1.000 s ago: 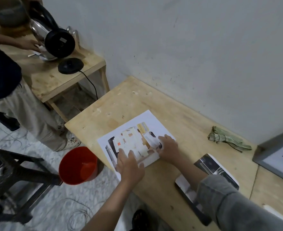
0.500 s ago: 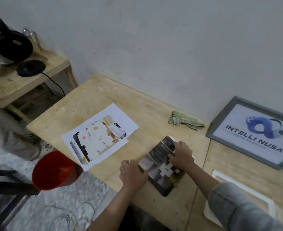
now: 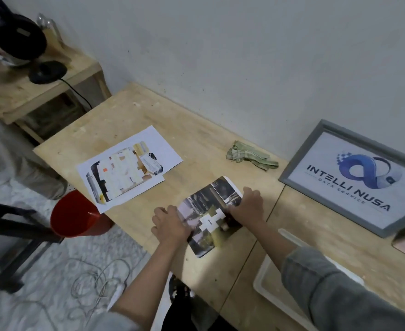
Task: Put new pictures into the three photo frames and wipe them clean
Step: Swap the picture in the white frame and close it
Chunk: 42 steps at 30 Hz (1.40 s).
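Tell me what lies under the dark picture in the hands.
The dark picture, gripped by the left hand and right hand, lies on the wooden table; anything beneath it is covered.

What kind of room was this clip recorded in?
Probably a makeshift office or workroom, not a home. Bare plywood tables stand against a plain wall, a grey frame shows a company logo, and an electric kettle sits on a side table with loose cables on the floor.

Both hands left the sheet (image 3: 130, 172), now gripping the dark print (image 3: 208, 216).
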Motion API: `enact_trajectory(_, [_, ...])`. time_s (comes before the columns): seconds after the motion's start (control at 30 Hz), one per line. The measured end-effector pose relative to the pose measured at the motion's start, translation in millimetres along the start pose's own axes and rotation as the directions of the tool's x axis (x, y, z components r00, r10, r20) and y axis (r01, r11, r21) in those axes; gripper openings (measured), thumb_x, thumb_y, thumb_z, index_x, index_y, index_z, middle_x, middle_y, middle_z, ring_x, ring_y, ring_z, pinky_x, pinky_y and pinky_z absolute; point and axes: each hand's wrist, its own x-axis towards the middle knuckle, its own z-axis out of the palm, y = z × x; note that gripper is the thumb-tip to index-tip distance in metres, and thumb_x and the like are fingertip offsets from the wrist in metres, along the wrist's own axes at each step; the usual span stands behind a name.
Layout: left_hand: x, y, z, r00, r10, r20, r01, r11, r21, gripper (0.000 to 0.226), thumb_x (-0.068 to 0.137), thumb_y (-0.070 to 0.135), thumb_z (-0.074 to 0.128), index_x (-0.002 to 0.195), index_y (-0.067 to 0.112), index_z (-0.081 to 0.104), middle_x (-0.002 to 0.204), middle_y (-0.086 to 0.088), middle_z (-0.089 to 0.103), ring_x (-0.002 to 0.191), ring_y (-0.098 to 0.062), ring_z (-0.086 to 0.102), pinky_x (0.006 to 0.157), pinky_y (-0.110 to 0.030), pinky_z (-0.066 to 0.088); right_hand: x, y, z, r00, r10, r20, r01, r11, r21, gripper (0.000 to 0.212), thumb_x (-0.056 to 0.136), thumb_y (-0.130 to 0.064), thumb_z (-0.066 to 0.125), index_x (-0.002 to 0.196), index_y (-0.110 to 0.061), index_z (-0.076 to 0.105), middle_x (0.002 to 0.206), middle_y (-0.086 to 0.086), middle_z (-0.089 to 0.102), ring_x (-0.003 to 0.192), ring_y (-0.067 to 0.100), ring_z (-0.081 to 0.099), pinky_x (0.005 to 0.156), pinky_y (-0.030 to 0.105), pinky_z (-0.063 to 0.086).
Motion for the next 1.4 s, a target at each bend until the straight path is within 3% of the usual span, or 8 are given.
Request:
enact_trajectory(0.17, [3, -1, -2, 0.999, -0.052, 0.010, 0.052, 0.998, -0.024, 0.059, 0.066, 0.036, 0.081, 0.108, 0.015, 0.046, 0.121, -0.007, 0.029, 0.111, -0.027, 0.034, 0.087, -0.038, 0.036, 5, 0, -8, 0.997, -0.075, 0.004, 0.071, 0.964, 0.257, 0.007, 0.084, -0.004, 0.055, 0.084, 0.000, 0.061, 0.078, 0.009, 0.056, 0.076, 0.028, 0.052, 0.061, 0.026, 0.030])
enact_trajectory(0.43, [12, -4, -1, 1.000, 0.006, 0.030, 0.011, 0.852, -0.523, 0.028, 0.077, 0.018, 0.076, 0.086, 0.005, 0.052, 0.074, -0.005, 0.056, 0.071, -0.023, 0.054, 0.061, -0.031, 0.040, -16, 16, -47, 0.998, 0.043, -0.044, -0.017, 0.874, 0.485, 0.010, 0.082, -0.005, 0.056, 0.077, 0.001, 0.062, 0.076, 0.010, 0.062, 0.068, 0.019, 0.055, 0.059, 0.027, 0.044])
enact_trajectory(0.73, [-29, 47, 14, 0.964, 0.263, 0.032, -0.213, 0.842, -0.495, 0.012, 0.086, 0.005, 0.057, 0.078, 0.009, 0.048, 0.069, -0.004, 0.048, 0.063, -0.020, 0.044, 0.053, -0.027, 0.033, -66, 70, -66, 0.921, 0.337, -0.195, -0.149, 0.768, 0.624, 0.020, 0.084, -0.001, 0.053, 0.076, -0.016, 0.064, 0.082, 0.010, 0.065, 0.078, 0.028, 0.061, 0.068, 0.035, 0.051])
enact_trajectory(0.9, [-60, 76, 41, 0.788, 0.614, 0.048, -0.538, 0.725, -0.430, 0.011, 0.085, 0.002, 0.054, 0.094, 0.010, 0.057, 0.082, 0.001, 0.057, 0.075, -0.016, 0.054, 0.056, -0.012, 0.037, -130, 99, -74, 0.792, 0.500, -0.350, -0.174, 0.736, 0.655, 0.033, 0.081, 0.003, 0.046, 0.101, -0.017, 0.064, 0.092, 0.002, 0.065, 0.087, 0.020, 0.059, 0.067, 0.028, 0.045])
enact_trajectory(1.03, [-80, 90, 72, 0.660, 0.716, 0.228, -0.599, 0.684, -0.416, 0.036, 0.077, 0.005, 0.059, 0.113, 0.009, 0.054, 0.103, -0.006, 0.058, 0.092, -0.018, 0.056, 0.074, -0.024, 0.046, -166, 135, -65, 0.694, 0.591, -0.411, -0.298, 0.756, 0.583, 0.050, 0.082, 0.007, 0.043, 0.124, -0.013, 0.059, 0.106, 0.009, 0.063, 0.086, 0.024, 0.059, 0.062, 0.025, 0.043])
enact_trajectory(1.13, [-95, 94, 88, 0.554, 0.742, 0.378, -0.657, 0.668, -0.349, 0.062, 0.077, 0.013, 0.059, 0.137, 0.010, 0.040, 0.123, -0.007, 0.050, 0.100, -0.016, 0.054, 0.077, -0.023, 0.049, -187, 158, -54, 0.626, 0.669, -0.401, -0.409, 0.720, 0.561, 0.050, 0.085, 0.005, 0.044, 0.133, -0.006, 0.051, 0.119, 0.016, 0.057, 0.106, 0.031, 0.057, 0.085, 0.034, 0.048])
enact_trajectory(1.3, [-108, 93, 105, 0.423, 0.772, 0.474, -0.778, 0.578, -0.248, 0.048, 0.081, 0.015, 0.055, 0.127, 0.006, 0.047, 0.124, -0.012, 0.047, 0.111, -0.031, 0.052, 0.078, -0.027, 0.047, -211, 178, -46, 0.674, 0.636, -0.377, -0.468, 0.762, 0.448, 0.047, 0.076, 0.006, 0.044, 0.119, -0.009, 0.057, 0.092, 0.014, 0.056, 0.082, 0.027, 0.055, 0.060, 0.023, 0.039])
enact_trajectory(1.4, [-111, 91, 105, 0.401, 0.776, 0.486, -0.853, 0.510, -0.112, 0.052, 0.081, 0.016, 0.064, 0.129, 0.008, 0.045, 0.131, -0.013, 0.040, 0.116, -0.032, 0.049, 0.091, -0.034, 0.045, -214, 178, -47, 0.699, 0.609, -0.375, -0.489, 0.789, 0.372, 0.048, 0.080, 0.005, 0.051, 0.127, -0.005, 0.051, 0.099, 0.015, 0.049, 0.086, 0.023, 0.048, 0.068, 0.023, 0.035])
